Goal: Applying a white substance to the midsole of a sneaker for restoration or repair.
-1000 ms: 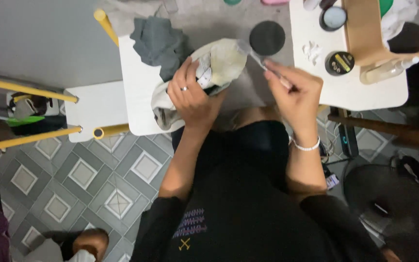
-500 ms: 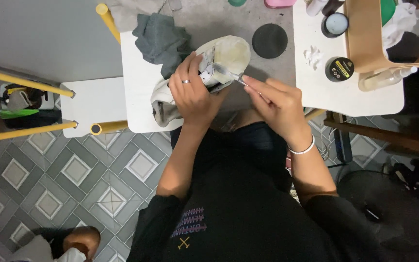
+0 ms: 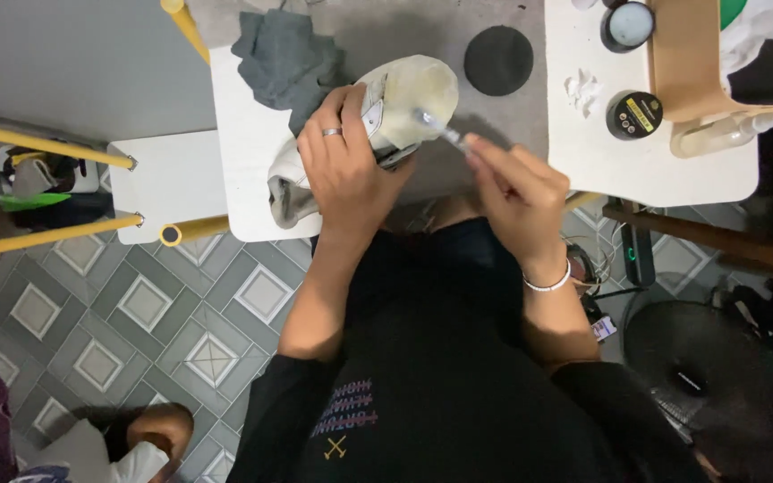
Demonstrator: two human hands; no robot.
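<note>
My left hand (image 3: 346, 170), with a ring on one finger, grips a white shoe (image 3: 378, 125) turned so its pale yellowish sole faces up. The shoe rests over the edge of a white table (image 3: 243, 134). My right hand (image 3: 516, 192), wearing a thin bracelet, pinches a small brush (image 3: 436, 128) whose tip touches the sole near its middle.
A grey cloth (image 3: 288, 58) lies behind the shoe. A round black lid (image 3: 498, 60), a black tin (image 3: 634, 114), an open tin (image 3: 628, 24), a white wad (image 3: 581, 88) and a wooden box (image 3: 686, 63) sit to the right. Yellow poles (image 3: 46, 148) stand left, above tiled floor.
My right hand has come in from the right, away from the black lid, and brought the brush tip onto the shoe's sole. My left hand keeps holding the shoe.
</note>
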